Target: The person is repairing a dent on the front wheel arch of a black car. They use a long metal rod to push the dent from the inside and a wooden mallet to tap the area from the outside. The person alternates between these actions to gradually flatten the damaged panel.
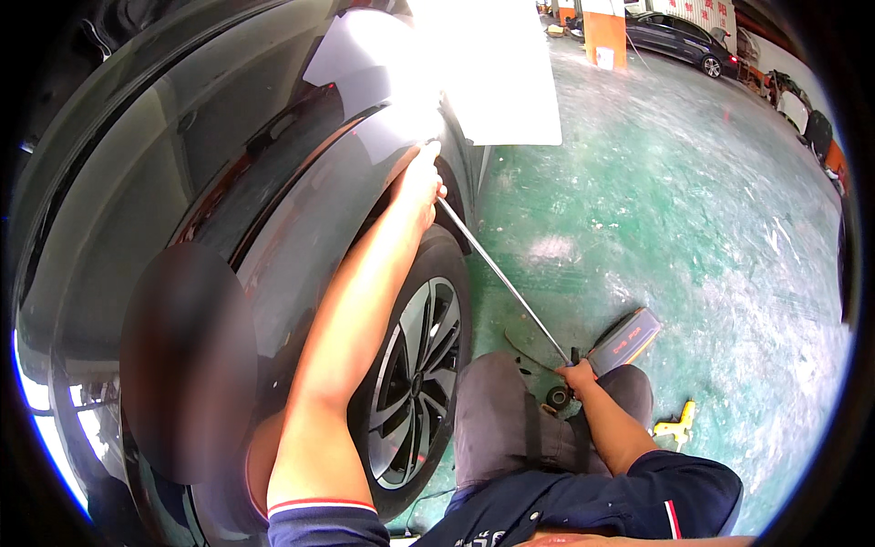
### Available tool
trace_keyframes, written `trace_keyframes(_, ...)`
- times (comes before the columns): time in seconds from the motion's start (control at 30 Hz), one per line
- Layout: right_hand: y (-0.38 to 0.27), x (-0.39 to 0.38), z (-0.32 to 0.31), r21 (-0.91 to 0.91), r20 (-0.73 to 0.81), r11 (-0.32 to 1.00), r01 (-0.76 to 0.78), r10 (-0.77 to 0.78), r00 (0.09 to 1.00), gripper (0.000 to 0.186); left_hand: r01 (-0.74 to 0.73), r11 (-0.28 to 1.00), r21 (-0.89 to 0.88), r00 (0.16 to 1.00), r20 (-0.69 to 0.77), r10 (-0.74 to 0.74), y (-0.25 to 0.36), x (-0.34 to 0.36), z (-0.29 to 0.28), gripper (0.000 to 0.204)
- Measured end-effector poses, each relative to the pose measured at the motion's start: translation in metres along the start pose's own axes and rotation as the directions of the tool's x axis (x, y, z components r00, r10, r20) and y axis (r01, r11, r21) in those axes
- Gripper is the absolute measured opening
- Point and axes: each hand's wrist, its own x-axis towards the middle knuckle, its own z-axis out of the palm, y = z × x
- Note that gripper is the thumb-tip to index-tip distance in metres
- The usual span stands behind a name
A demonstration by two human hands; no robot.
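Observation:
A long metal rod (503, 275) slants from the car's wheel arch down to my lap. My right hand (576, 374) is closed around its lower, handle end, just above my knees. My left hand (421, 185) is closed around the upper part, up against the edge of the dark car's fender (310, 196); its fingertips are partly washed out by glare. The rod's far tip is hidden behind the hand and the fender. Below my left forearm sits the car's wheel (415, 383), with a dark tire and silver-black spokes.
A glaring white light panel (510, 82) stands over the fender. On the green floor (720, 264) lie a grey case (627, 339), a black roll (558, 397) and a yellow glue gun (674, 423). Farther off are an orange-and-white pillar (604, 36) and another dark car (679, 41).

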Motion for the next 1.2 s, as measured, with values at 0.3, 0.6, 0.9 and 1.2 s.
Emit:
trace_keyframes(0.3,-0.022,-0.028,0.041,-0.063,-0.109,0.998,-0.001,-0.005,0.994,0.049,-0.012,1.0,0.024,0.998,-0.064,0.013,0.02,-0.017,-0.009,0.031)
trace_keyframes(0.6,0.031,0.005,0.035,-0.362,-0.246,0.932,-0.028,-0.066,0.967,0.062,0.024,1.0,0.004,1.0,0.004,-0.024,0.008,-0.011,0.013,0.028)
trace_keyframes(0.9,0.026,0.029,-0.013,-0.331,-0.307,0.943,0.047,-0.155,0.939,0.05,0.02,0.996,-0.091,1.0,-0.002,-0.02,0.01,-0.022,0.013,0.026)
trace_keyframes(1.2,0.023,0.028,-0.002,-0.353,-0.267,0.93,0.101,-0.204,0.942,0.048,-0.009,1.0,-0.011,1.0,0.006,0.009,0.01,-0.015,0.008,0.031)
